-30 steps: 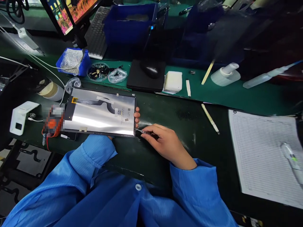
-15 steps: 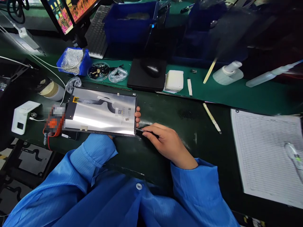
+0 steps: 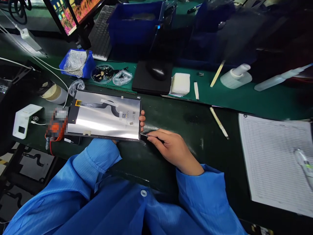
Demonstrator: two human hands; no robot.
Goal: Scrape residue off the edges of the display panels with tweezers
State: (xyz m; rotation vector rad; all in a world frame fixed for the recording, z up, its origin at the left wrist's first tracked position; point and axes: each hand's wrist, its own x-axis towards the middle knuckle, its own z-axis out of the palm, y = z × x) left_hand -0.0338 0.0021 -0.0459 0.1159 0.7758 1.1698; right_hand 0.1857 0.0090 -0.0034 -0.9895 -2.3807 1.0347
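- Dark green covers the bench (image 3: 171, 112), with a brighter green shelf (image 3: 205, 94) running along its back, loaded with small parts and supplies.
- Held above the bench, left of the middle of the view, is a display panel (image 3: 102, 129), its silvery back facing up; a dark ribbon cable (image 3: 94, 105) curves across it, with small labels near the right end.
- The left hand (image 3: 142, 121) grips the panel from beneath, fingertips curled at its right edge (the palm and thumb are hidden, so I cannot tell how they lie).
- The right hand (image 3: 171, 143) pinches a slim metal tool (image 3: 145, 134) between thumb and fingers, its tip at the panel's lower right corner; whether it touches is too small to tell.
- Just left of the panel sits an orange meter (image 3: 57, 129), partly blurred, and beyond it a white plastic stand (image 3: 24, 121).
- Well to the right, a pen (image 3: 303, 163) lies on lined paper (image 3: 269, 156); a thin stick (image 3: 219, 123) rests nearer the hands.
- On the shelf are a black mouse (image 3: 157, 71), a white stack of wipes (image 3: 180, 84) and a clear dish (image 3: 102, 74) of dark scraps.
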